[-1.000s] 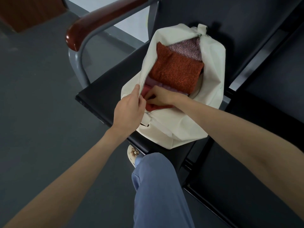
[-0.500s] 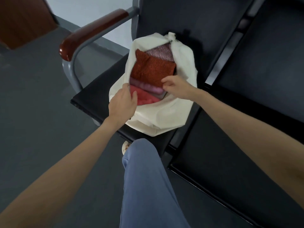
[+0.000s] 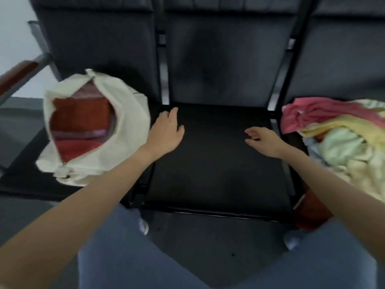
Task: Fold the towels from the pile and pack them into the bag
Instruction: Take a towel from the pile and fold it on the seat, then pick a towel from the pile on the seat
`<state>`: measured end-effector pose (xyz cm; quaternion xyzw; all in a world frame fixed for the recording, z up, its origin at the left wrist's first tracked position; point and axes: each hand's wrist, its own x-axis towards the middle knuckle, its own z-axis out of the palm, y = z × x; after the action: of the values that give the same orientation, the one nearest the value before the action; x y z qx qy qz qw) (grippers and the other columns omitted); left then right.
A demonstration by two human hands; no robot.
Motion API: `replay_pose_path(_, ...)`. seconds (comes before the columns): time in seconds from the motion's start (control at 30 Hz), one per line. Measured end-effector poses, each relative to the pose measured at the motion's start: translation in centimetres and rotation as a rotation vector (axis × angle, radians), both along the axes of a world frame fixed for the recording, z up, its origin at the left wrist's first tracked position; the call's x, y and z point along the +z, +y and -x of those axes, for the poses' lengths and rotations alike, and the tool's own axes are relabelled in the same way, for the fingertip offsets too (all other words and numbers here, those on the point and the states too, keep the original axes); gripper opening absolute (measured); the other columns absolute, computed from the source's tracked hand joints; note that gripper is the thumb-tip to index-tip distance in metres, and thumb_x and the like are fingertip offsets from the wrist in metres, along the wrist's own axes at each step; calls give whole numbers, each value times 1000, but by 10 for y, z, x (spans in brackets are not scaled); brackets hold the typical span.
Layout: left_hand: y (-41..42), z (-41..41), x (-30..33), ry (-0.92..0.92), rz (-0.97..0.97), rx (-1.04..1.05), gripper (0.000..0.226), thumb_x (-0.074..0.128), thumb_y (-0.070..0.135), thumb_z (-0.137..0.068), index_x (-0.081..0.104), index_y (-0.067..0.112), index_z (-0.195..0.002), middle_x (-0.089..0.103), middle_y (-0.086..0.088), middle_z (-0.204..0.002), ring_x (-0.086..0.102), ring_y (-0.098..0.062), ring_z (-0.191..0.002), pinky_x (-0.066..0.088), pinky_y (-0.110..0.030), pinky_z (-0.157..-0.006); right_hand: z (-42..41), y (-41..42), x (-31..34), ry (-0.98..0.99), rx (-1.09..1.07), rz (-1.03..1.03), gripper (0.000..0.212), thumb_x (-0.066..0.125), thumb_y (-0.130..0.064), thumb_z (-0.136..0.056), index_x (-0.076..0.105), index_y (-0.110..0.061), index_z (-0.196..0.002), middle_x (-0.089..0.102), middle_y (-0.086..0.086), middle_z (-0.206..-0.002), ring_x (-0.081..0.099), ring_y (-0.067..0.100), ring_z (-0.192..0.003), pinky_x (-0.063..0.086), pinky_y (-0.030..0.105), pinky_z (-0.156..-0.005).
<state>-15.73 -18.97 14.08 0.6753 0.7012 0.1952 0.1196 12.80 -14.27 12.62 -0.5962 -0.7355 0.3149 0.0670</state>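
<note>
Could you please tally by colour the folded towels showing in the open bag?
Mauve towel: 1
Rust towel: 1
Pink towel: 1
Red towel: 1
Total: 4, all in the bag

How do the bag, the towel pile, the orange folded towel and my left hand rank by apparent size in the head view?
1. Bag and towel pile: similar, and the pile is cut off at the frame edge, so unranked.
2. Orange folded towel, partly hidden inside the bag.
3. Left hand, smallest.
</note>
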Motion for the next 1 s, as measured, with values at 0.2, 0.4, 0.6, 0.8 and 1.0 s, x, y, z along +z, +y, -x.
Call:
replay_pose_path(0.2,28,-139,-18,105,102,-314,62,50,27,-98,20,11,-150,44,-15,-134,49,-27,-117,46,-38,-93,-136,-31,-22,-8,-268,-25,44,58,-13,-93,48,-2,-135,54,16,-134,52,28,-123,38,27,-99)
replay_pose_path(0.4,62,-258,-39,163,124,-563,64,53,26,-95,22,14,-150,45,-13,-131,50,-28,-114,47,-43,-93,-229,-43,-47,0,-524,-120,48,56,-8,-90,45,-5,-137,47,19,-135,47,31,-124,36,31,-95)
replay_pose_path(0.6,103,-353,-62,130,135,-758,61,53,20,-94,26,18,-149,42,-11,-141,43,-29,-125,44,-41,-97,-280,-37,-71,106,-739,-240,51,55,-7,-89,42,-4,-138,41,16,-140,45,29,-125,38,33,-98)
replay_pose_path(0.8,171,-425,-91,-13,147,-741,34,38,19,-100,46,11,-132,55,-8,-126,54,-28,-114,44,-35,-87,-295,-5,-83,210,-796,-340,54,52,-11,-92,37,-7,-143,43,13,-141,46,24,-126,36,25,-96)
replay_pose_path(1.0,212,-475,-116,-175,160,-519,51,42,33,-102,34,9,-146,45,-9,-145,42,-26,-132,34,-34,-107,-305,15,-102,292,-887,-319,53,52,-17,-94,37,-10,-144,49,9,-137,48,20,-124,34,20,-91)
